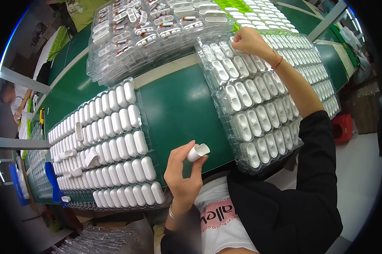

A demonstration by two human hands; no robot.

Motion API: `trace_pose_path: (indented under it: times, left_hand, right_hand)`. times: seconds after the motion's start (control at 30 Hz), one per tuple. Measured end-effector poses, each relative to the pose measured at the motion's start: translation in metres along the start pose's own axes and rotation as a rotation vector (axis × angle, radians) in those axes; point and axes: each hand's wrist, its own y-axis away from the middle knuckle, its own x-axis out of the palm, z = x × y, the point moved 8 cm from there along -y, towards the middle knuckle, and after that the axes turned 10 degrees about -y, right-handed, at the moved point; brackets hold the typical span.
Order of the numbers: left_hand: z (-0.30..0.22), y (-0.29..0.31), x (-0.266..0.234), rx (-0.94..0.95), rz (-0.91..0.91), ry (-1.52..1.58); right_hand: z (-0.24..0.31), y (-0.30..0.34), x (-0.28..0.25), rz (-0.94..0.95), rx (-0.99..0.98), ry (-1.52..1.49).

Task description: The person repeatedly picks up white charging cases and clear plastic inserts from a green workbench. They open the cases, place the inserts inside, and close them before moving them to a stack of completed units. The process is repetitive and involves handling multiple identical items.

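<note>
My left hand (pixel 184 180), low in the middle over the table's near edge, pinches a small hollow white plastic shell (pixel 196 153) between thumb and fingers, its open end to the right. My right hand (pixel 251 42) stretches to the far side of the right-hand clear tray (pixel 221 113), fingers closed together. What it grips, if anything, is hidden. Below it are rows of white oblong cases (pixel 245 127) with hollows facing up. At left, another clear tray (pixel 145 127) bears rows of smooth white oblong pieces (pixel 134 117); a few loose white parts (pixel 92 158) lie on top.
Behind stand stacked clear trays (pixel 98 70) with white cases and small red-and-metal parts. Beyond my right hand is a bright green tray (pixel 224 5) of white pieces. The green tabletop (pixel 178 110) shows between the trays. Another person (pixel 19 99) is far left; a red stool-like object (pixel 342 128) stands right.
</note>
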Motion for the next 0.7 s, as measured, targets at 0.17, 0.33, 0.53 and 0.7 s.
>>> trace_pose_path:
  times: [0.17, 0.33, 0.53, 0.7]
  left_hand:
    - [0.017, 0.008, 0.003, -0.212, 0.005, 0.279]
    - [0.030, 0.000, 0.011, -0.391, 0.036, 0.645]
    - [0.037, -0.003, 0.013, -0.426, 0.003, 0.826]
    - [0.034, 0.000, 0.017, -0.410, 0.019, 0.772]
  right_hand:
    - [0.040, 0.021, -0.025, -0.095, -0.235, -0.259]
    - [0.130, 0.109, 0.030, 0.421, 0.022, -0.987]
    - [0.164, 0.163, 0.054, 0.537, 0.035, -1.061]
    - [0.166, 0.173, 0.061, 0.487, -0.065, -1.028]
